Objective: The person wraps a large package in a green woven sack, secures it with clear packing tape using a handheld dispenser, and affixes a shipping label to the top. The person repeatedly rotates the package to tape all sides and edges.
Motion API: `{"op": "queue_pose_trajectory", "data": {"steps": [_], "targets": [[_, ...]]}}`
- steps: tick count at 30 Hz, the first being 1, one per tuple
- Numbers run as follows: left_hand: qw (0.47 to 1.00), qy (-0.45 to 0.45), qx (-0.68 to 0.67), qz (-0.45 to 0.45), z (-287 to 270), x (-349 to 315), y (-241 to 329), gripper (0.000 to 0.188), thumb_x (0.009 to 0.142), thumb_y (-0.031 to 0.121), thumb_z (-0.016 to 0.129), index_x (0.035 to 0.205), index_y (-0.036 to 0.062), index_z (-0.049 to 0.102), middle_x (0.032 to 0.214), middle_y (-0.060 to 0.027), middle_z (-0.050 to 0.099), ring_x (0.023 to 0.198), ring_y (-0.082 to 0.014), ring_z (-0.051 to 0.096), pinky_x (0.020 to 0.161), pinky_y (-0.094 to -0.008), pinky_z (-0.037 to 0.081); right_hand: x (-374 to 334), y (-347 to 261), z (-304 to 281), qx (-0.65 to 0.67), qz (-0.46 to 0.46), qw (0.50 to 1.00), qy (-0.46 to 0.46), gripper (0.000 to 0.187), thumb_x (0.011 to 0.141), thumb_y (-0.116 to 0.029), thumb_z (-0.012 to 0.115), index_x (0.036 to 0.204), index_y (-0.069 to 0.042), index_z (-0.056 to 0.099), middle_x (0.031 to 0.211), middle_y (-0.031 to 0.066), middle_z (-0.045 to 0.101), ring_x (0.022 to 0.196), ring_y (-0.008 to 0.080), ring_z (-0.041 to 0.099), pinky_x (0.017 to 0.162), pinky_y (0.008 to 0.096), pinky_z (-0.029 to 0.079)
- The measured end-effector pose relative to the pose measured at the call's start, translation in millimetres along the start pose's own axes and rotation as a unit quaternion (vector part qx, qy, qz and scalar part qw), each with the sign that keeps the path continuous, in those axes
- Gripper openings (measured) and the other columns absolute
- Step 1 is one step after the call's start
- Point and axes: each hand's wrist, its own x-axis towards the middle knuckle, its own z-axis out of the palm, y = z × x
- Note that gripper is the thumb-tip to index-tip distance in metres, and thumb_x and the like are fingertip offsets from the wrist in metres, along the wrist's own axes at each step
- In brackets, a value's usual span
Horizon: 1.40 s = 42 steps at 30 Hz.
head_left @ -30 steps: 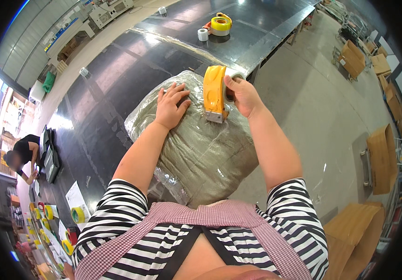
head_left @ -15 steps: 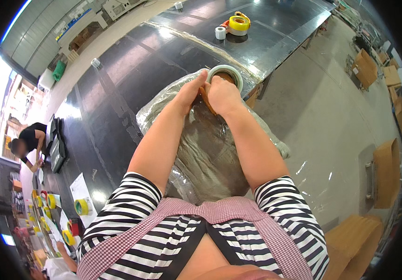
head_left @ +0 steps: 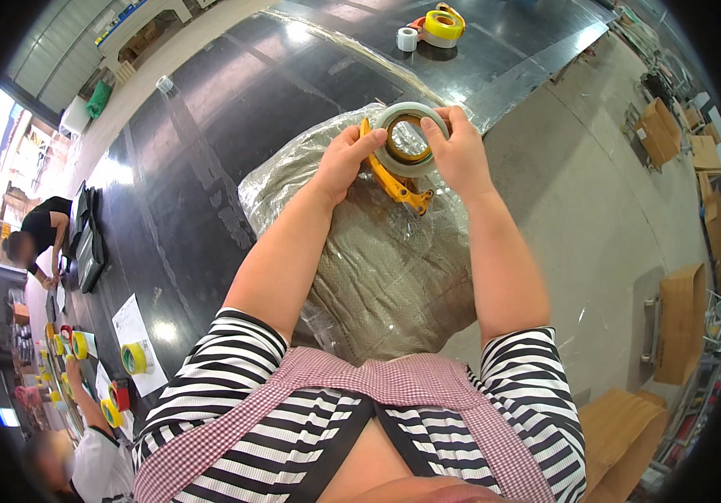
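Observation:
A large roll of pale clear tape (head_left: 409, 111) sits on an orange-yellow tape dispenser (head_left: 394, 186), held above a plastic-wrapped package. My left hand (head_left: 348, 159) is closed on the dispenser and the left side of the roll, its thumb on the roll's face. My right hand (head_left: 461, 151) grips the roll's right rim, thumb toward the roll's open middle. Beneath both, the bulky grey-green package (head_left: 385, 285) in shiny clear film lies at the table's edge, close to my body.
On the black table (head_left: 201, 168) stand a yellow tape roll in a dispenser (head_left: 442, 29) and a small white roll (head_left: 407, 39). Papers and several tape rolls (head_left: 134, 358) lie at left, near two people. Cardboard boxes (head_left: 680, 323) stand on the floor at right.
My right hand has moved from the roll's middle to its right rim. The roll and dispenser have turned, so the dispenser's handle and head now show. A second person has leaned in at lower left.

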Motion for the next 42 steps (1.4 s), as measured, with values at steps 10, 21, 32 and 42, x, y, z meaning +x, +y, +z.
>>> {"op": "queue_pose_trajectory", "data": {"steps": [10, 21, 32, 42], "targets": [[0.993, -0.066, -0.097, -0.013, -6.4, -6.7, 6.7, 0.039, 0.092, 0.027, 0.069, 0.119, 0.0006, 0.058, 0.111, -0.0081, 0.066, 0.103, -0.0171, 0.061, 0.096, -0.0321, 0.046, -6.9, -26.6, 5.1, -0.118, -0.034, 0.992, 0.034, 0.037, 0.093, -0.032, 0.065, 0.108, 0.000, 0.055, 0.097, 0.0255, 0.068, 0.093, 0.0460, 0.064, 0.082, 0.0499, 0.050], [0.999, -0.006, -0.027, 0.042, -10.0, -0.3, -10.2, 0.059, 0.086, 0.042, 0.077, 0.122, -0.0001, 0.056, 0.110, -0.0078, 0.064, 0.104, -0.0157, 0.058, 0.098, -0.0308, 0.041, 0.8, -15.6, -0.5, -0.106, -0.098, 0.989, 0.027, 0.037, 0.093, -0.034, 0.064, 0.111, -0.002, 0.065, 0.109, 0.0188, 0.067, 0.105, 0.0384, 0.062, 0.091, 0.0461, 0.047], [0.993, -0.084, -0.027, 0.083, -26.4, 3.2, -22.0, 0.080, 0.075, 0.064, 0.078, 0.120, 0.0009, 0.061, 0.110, -0.0048, 0.066, 0.106, -0.0139, 0.058, 0.098, -0.0307, 0.041, -4.2, -32.6, -10.8, -0.109, -0.084, 0.990, -0.041, 0.033, 0.097, -0.029, 0.058, 0.111, 0.001, 0.062, 0.104, 0.0230, 0.068, 0.103, 0.0405, 0.062, 0.089, 0.0452, 0.048], [0.989, -0.113, -0.071, 0.059, -19.5, -5.1, -5.9, 0.070, 0.080, 0.058, 0.076, 0.119, 0.0011, 0.061, 0.110, -0.0042, 0.067, 0.106, -0.0147, 0.058, 0.101, -0.0317, 0.039, -10.4, -43.2, -8.9, -0.071, -0.025, 0.996, -0.049, 0.035, 0.095, -0.032, 0.060, 0.113, -0.001, 0.061, 0.100, 0.0232, 0.069, 0.098, 0.0404, 0.065, 0.088, 0.0440, 0.049]]}}
